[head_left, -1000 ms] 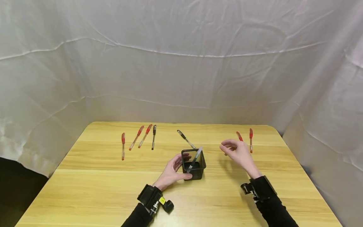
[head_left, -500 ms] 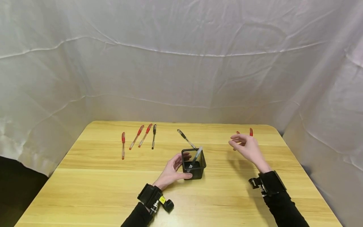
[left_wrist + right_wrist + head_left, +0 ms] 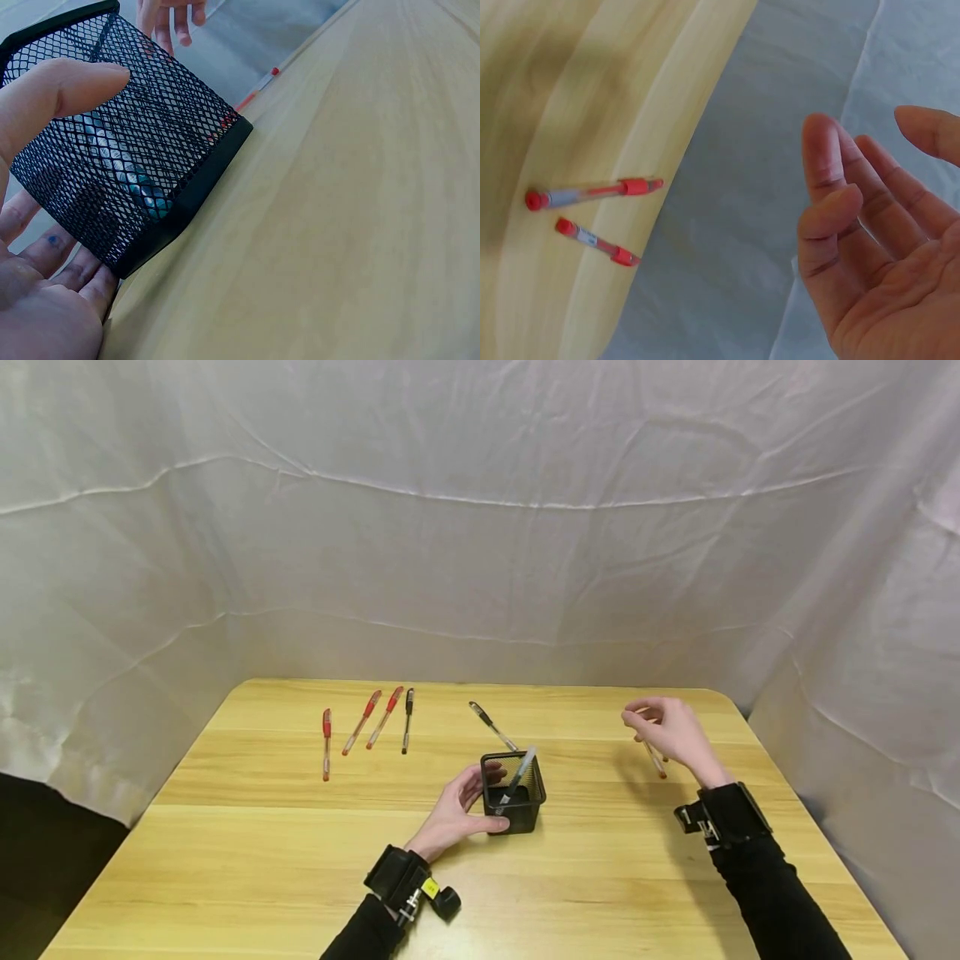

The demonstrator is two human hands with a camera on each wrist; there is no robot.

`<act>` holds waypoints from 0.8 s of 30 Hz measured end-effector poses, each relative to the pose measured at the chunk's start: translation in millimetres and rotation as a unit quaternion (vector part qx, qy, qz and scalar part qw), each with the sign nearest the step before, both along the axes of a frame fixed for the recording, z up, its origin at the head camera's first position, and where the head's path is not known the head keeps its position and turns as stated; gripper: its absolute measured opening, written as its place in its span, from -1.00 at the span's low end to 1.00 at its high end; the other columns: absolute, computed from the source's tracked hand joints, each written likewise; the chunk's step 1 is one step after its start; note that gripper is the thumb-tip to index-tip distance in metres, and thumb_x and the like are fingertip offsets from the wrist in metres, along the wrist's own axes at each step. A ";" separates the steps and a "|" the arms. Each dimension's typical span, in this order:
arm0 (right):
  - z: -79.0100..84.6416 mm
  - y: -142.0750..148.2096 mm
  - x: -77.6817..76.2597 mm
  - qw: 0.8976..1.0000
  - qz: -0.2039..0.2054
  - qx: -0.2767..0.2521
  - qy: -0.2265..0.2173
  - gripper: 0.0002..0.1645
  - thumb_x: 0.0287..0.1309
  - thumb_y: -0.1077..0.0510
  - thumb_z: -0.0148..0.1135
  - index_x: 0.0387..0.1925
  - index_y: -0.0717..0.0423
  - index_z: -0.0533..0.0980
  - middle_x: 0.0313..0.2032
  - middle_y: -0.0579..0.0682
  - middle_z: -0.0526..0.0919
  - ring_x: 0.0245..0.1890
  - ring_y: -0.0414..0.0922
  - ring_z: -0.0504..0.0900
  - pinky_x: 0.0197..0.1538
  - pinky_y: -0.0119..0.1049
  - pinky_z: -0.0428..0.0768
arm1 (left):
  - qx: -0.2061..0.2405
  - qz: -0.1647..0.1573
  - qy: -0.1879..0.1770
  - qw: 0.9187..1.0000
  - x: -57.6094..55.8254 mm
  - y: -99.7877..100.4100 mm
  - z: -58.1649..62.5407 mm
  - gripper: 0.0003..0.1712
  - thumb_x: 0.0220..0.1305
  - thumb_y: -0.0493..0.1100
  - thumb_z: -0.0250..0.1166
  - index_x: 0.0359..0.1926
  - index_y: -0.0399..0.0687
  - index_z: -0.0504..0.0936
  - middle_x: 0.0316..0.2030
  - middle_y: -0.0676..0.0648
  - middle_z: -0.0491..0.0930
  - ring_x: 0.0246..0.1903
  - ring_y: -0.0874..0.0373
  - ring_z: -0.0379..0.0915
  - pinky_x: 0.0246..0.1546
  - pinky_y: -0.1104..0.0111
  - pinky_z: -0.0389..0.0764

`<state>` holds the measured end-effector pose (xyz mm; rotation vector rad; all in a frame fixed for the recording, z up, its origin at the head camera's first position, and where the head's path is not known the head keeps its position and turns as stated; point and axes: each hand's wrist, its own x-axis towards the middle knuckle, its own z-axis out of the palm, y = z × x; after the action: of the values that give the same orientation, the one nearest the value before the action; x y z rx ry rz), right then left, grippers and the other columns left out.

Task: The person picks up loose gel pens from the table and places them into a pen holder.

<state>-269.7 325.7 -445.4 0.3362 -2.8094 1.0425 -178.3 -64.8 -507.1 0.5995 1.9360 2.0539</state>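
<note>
My left hand (image 3: 450,818) holds a black mesh pen holder (image 3: 517,820) from its left side, thumb at the front and fingers behind. Inside leans a single clear pen (image 3: 522,772), its pale end above the rim; the mesh shows it in the left wrist view too. At the right, my right hand (image 3: 670,727) hovers with loosely bent fingers and nothing between them. Under it on the table lie two red pens, partly hidden by the hand in the head view. The right wrist view shows the longer-looking red pen (image 3: 592,193) and the other red pen (image 3: 598,242).
A black-capped pen (image 3: 491,724) lies just behind the holder. Farther left are another black pen (image 3: 407,722) and three red pens (image 3: 326,743), spread along the back of the wooden table (image 3: 225,868). Pale cloth (image 3: 480,568) hangs behind the table's far edge.
My right hand has moved right and farther back, over the two red pens, covering more of them. The left hand and the pen holder have stayed put.
</note>
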 end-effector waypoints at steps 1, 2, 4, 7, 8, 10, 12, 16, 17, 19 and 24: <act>20.2 -9.8 11.2 1.000 0.003 0.005 -0.015 -0.48 0.40 -0.22 0.13 0.09 0.08 0.60 -0.18 0.17 0.78 -0.39 -0.12 0.74 -0.44 -0.15 0.57 | -0.001 0.000 0.000 1.000 0.0 0.0 0.1 -0.04 0.02 -0.33 0.53 0.45 -0.18 0.29 0.40 -0.25 0.39 0.47 -0.06 0.23 0.49 0.53 0.19; 34.2 -16.1 18.2 1.000 0.007 0.009 -0.024 -0.46 0.40 -0.20 0.14 0.08 0.15 0.60 -0.19 0.21 0.77 -0.39 -0.09 0.74 -0.38 -0.11 0.58 | -0.001 0.001 -0.001 1.000 0.0 0.0 0.2 -0.04 0.02 -0.33 0.53 0.45 -0.17 0.29 0.40 -0.25 0.39 0.47 -0.06 0.23 0.49 0.53 0.19; 56.3 -25.9 29.2 0.999 0.014 0.025 -0.041 -0.44 0.42 -0.14 0.13 0.09 0.27 0.59 -0.20 0.28 0.77 -0.38 0.00 0.74 -0.24 -0.10 0.60 | -0.001 0.001 -0.001 1.000 0.0 0.1 0.3 -0.04 0.01 -0.33 0.53 0.44 -0.17 0.30 0.41 -0.25 0.39 0.47 -0.06 0.23 0.48 0.54 0.19; 48.5 -16.9 22.6 0.998 0.021 0.036 -0.047 -0.46 0.43 -0.19 0.09 0.07 0.16 0.61 -0.29 0.13 0.79 -0.42 -0.07 0.71 -0.32 -0.02 0.52 | -0.001 0.001 -0.003 1.000 0.0 0.1 0.4 -0.04 0.01 -0.34 0.53 0.44 -0.18 0.30 0.41 -0.26 0.39 0.48 -0.07 0.23 0.48 0.55 0.20; 48.7 -16.8 21.8 0.997 0.018 0.041 -0.057 -0.44 0.42 -0.24 0.08 0.06 0.14 0.61 -0.31 0.11 0.78 -0.41 -0.07 0.70 -0.33 -0.02 0.51 | -0.001 0.001 -0.004 1.000 0.0 0.1 0.3 -0.04 0.01 -0.34 0.53 0.44 -0.18 0.30 0.41 -0.26 0.39 0.48 -0.07 0.22 0.47 0.55 0.20; 50.0 -17.6 20.4 0.996 0.010 0.064 -0.069 -0.46 0.43 -0.24 0.06 0.01 0.10 0.63 -0.35 0.06 0.77 -0.40 -0.08 0.69 -0.38 -0.09 0.48 | -0.003 0.001 -0.004 1.000 -0.1 0.0 0.2 -0.04 0.00 -0.33 0.54 0.44 -0.18 0.30 0.41 -0.27 0.38 0.48 -0.07 0.22 0.48 0.54 0.20; 58.3 -23.5 21.6 0.991 -0.005 0.101 -0.091 -0.48 0.44 -0.21 0.06 -0.04 0.13 0.64 -0.33 0.10 0.77 -0.38 -0.05 0.68 -0.37 -0.17 0.49 | -0.002 0.000 -0.002 1.000 -0.5 0.1 -0.7 -0.04 0.01 -0.33 0.54 0.44 -0.19 0.30 0.41 -0.28 0.38 0.48 -0.08 0.22 0.47 0.55 0.20; 67.7 -31.0 19.8 0.977 -0.023 0.162 -0.134 -0.55 0.46 -0.08 0.05 -0.08 0.20 0.64 -0.25 0.20 0.75 -0.34 0.02 0.67 -0.36 -0.28 0.44 | 0.003 0.000 0.005 1.000 -0.9 -0.2 -2.3 -0.05 0.02 -0.33 0.53 0.43 -0.21 0.30 0.39 -0.28 0.40 0.47 -0.09 0.23 0.45 0.60 0.21; 67.2 -31.2 17.5 0.974 -0.026 0.171 -0.143 -0.56 0.46 -0.08 0.04 -0.09 0.20 0.64 -0.25 0.20 0.74 -0.34 0.02 0.66 -0.37 -0.28 0.42 | 0.003 0.000 0.006 1.000 -1.1 -0.2 -2.6 -0.05 0.02 -0.32 0.54 0.43 -0.22 0.30 0.39 -0.28 0.41 0.47 -0.09 0.23 0.44 0.62 0.21; 66.3 -31.5 13.5 0.967 -0.038 0.189 -0.164 -0.57 0.46 -0.07 0.03 -0.18 0.17 0.65 -0.27 0.19 0.73 -0.37 0.03 0.64 -0.40 -0.28 0.35 | 0.003 0.000 0.006 1.000 -1.1 -0.2 -2.4 -0.05 0.02 -0.32 0.54 0.43 -0.21 0.31 0.38 -0.26 0.42 0.47 -0.08 0.24 0.44 0.62 0.21; 61.3 -33.4 4.7 0.949 -0.080 0.234 -0.194 -0.52 0.46 -0.10 -0.02 -0.55 0.02 0.48 -0.46 0.13 0.66 -0.51 0.01 0.56 -0.41 -0.19 0.29 | 0.005 -0.001 0.005 1.000 -0.5 -0.6 -1.3 -0.04 0.02 -0.33 0.54 0.44 -0.23 0.29 0.39 -0.27 0.40 0.47 -0.08 0.22 0.45 0.60 0.20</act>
<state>-265.0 292.3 -384.1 -0.0716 -3.3509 0.4319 -178.8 -65.4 -508.4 0.6148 1.9307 2.0633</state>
